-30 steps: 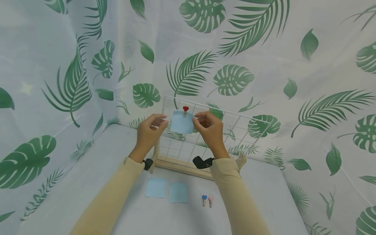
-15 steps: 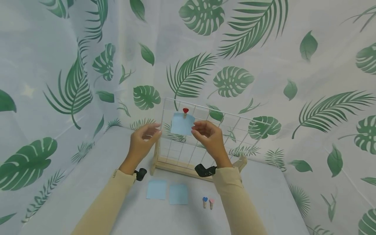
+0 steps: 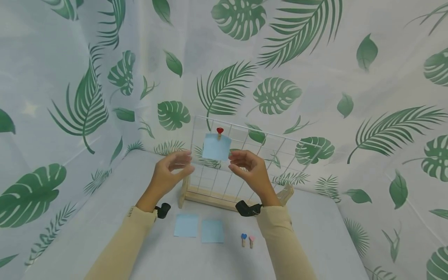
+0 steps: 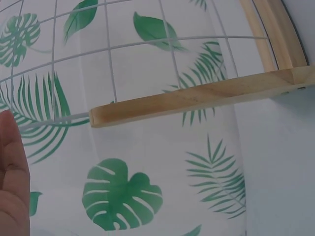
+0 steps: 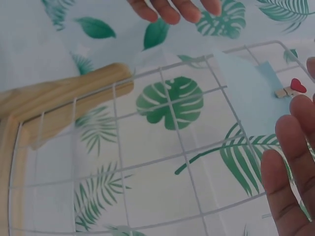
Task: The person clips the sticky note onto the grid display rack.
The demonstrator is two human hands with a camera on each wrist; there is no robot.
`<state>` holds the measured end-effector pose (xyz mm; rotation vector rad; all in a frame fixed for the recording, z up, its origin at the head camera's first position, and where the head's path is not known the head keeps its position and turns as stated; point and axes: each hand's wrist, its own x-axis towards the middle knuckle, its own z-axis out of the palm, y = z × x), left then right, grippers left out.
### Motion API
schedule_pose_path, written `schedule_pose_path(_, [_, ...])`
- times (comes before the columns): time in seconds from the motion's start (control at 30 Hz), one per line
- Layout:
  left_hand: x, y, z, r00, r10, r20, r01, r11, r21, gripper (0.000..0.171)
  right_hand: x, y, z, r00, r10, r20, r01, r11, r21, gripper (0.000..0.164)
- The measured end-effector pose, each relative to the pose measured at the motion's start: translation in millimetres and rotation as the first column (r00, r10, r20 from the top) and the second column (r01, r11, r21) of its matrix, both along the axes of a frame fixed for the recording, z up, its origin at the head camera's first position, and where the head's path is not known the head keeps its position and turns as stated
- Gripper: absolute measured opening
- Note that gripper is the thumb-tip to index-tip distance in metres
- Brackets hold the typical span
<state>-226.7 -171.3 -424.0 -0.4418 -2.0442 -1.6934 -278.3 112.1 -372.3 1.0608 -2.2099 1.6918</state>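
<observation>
A light blue paper square (image 3: pixel 214 148) hangs on the white wire grid rack (image 5: pixel 173 111), held at its top edge by a small wooden clothespin with a red heart (image 3: pixel 219 131). My left hand (image 3: pixel 170 174) hovers left of the paper, fingers loosely bent and apart from it. Close to the paper's lower right corner is my right hand (image 3: pixel 251 170). Its fingers (image 5: pixel 287 189) look relaxed, with nothing pinched between them. In the left wrist view, only part of the left hand (image 4: pixel 12 182) shows, beside the rack.
Two more light blue paper squares (image 3: pixel 186 225) (image 3: pixel 212 231) lie on the white table (image 3: pixel 297 252). Right of them lie a blue-heart clothespin (image 3: pixel 244 240) and a pink-heart clothespin (image 3: pixel 251 241). The rack's wooden base (image 3: pixel 213 200) stands behind; a leaf-print curtain surrounds the table.
My left hand has moved away from the paper, left and down. My right hand has come off the paper's right edge and lowered slightly. The paper stays hanging from the clothespin.
</observation>
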Motion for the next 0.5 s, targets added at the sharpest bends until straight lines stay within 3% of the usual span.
schedule_pose_path(0.5, [5.4,-3,-9.4,0.995,-0.081,0.058,0.085,0.995,-0.056,0.057,7.3,15,-17.6,0.997,0.017,0.074,-0.021,0.998,0.063,0.043])
